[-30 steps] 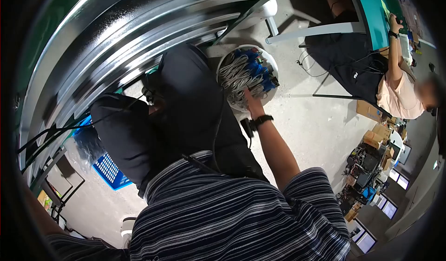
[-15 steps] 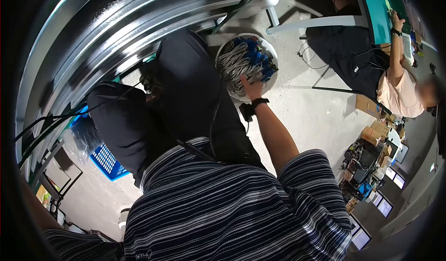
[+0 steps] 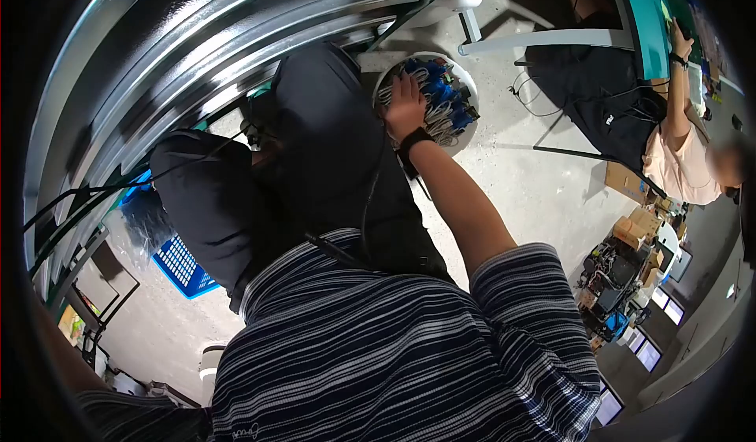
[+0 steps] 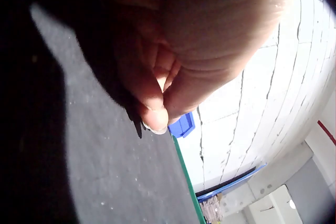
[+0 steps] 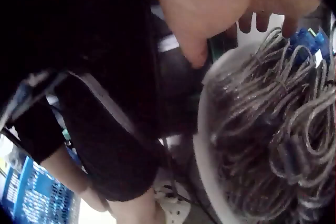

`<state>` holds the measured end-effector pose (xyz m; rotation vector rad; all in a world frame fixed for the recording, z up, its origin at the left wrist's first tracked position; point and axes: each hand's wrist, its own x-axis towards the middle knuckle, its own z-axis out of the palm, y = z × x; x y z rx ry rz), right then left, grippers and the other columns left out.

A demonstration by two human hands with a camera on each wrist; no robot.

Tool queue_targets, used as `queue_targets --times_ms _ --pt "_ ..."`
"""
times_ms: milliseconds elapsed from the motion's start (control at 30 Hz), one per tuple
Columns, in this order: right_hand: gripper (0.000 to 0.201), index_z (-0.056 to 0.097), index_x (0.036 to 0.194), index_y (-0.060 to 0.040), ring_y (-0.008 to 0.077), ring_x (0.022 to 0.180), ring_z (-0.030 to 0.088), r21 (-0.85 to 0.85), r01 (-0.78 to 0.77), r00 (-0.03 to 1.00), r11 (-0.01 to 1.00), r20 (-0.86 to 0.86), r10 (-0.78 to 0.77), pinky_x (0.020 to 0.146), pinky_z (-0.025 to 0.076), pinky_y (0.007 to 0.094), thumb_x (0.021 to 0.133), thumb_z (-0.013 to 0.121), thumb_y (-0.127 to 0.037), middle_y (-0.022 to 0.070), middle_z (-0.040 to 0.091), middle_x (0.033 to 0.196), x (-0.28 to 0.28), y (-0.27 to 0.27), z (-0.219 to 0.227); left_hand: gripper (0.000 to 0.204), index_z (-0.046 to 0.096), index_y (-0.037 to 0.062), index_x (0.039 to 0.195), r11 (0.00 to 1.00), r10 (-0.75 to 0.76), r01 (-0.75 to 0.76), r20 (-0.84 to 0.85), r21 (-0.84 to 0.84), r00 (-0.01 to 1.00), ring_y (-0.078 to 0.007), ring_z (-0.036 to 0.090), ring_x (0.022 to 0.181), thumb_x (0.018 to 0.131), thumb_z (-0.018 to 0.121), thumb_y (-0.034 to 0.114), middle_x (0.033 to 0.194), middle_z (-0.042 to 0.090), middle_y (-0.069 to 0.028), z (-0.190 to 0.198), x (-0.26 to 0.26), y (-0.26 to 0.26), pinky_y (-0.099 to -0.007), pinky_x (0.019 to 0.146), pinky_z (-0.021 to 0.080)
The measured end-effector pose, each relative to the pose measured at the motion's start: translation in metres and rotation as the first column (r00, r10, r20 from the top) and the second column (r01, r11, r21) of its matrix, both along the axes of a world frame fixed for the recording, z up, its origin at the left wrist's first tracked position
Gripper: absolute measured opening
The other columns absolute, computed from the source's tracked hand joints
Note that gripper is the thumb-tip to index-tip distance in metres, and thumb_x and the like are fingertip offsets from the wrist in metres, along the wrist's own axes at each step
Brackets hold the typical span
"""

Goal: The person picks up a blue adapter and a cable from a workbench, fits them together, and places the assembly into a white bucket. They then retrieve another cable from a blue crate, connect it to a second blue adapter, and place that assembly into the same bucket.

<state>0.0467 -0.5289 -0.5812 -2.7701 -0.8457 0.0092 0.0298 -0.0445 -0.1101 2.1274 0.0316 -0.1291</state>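
Observation:
A round white bucket (image 3: 475, 88) holds bundled grey cables (image 3: 445, 133) with blue connectors (image 3: 438, 92). Over its near-left side is my right hand (image 3: 406, 113), fingers extended above the cables. In the right wrist view, that hand (image 5: 226, 6) hangs above the bucket's rim (image 5: 203, 148), thumb apart and nothing visible in its grasp; whether it touches the cables (image 5: 252, 103) is unclear. The left wrist view has my left hand (image 4: 194, 40) with thumb and fingertip together beside a grey surface (image 4: 121, 171); a small dark pointed thing (image 4: 137, 125) lies by the tips, its hold unclear.
Metal rails (image 3: 236, 29) curve along the upper left. A blue basket (image 3: 183, 267) stands on the floor beyond my knees. Cardboard boxes (image 3: 630, 225) and a seated person in a pale top (image 3: 669, 162) are at the right, by a green-edged table (image 3: 647, 33).
My right hand has moved up and left across the bucket, from its lower edge to the side beside my knee, with its fingers now extended. The head view has shifted slightly.

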Motion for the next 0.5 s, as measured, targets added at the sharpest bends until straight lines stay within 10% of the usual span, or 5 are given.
queue_targets --times_ms 133,300,500 --pt "0.066 0.042 0.134 -0.0010 0.0394 0.133 0.035 -0.218 -0.074 0.993 0.973 0.079 0.093 0.100 0.035 0.0516 0.075 0.067 -0.018 0.0191 0.037 0.144 0.004 -0.015 -0.044 0.020 0.061 0.0055 0.105 1.000 0.008 -0.008 -0.007 -0.008 1.000 -0.0105 0.055 0.082 0.095 0.057 0.022 0.095 0.060 -0.0030 -0.004 0.003 0.004 -0.0242 0.072 0.042" --pt "0.064 0.045 0.132 -0.0052 0.0405 0.136 0.030 -0.313 -0.092 0.976 0.945 -0.216 0.024 0.101 0.035 0.0555 0.072 0.066 -0.012 0.0196 0.036 0.142 0.015 0.006 -0.015 0.020 0.061 0.0055 0.105 1.000 -0.007 0.007 0.001 0.001 1.000 -0.0103 0.054 0.082 0.095 0.057 0.023 0.095 0.060 -0.0028 -0.002 0.004 0.008 -0.0243 0.071 0.042" --pt "0.051 0.056 0.122 -0.0077 0.0359 0.130 0.040 0.022 -0.015 0.994 1.000 -0.112 0.017 0.104 0.035 0.0490 0.076 0.069 -0.026 0.0178 0.048 0.133 -0.005 -0.042 0.037 0.021 0.060 0.0056 0.105 1.000 -0.014 0.015 0.024 -0.008 1.000 -0.0102 0.054 0.081 0.095 0.056 0.024 0.094 0.059 -0.0025 -0.005 -0.004 0.014 -0.0244 0.071 0.042"
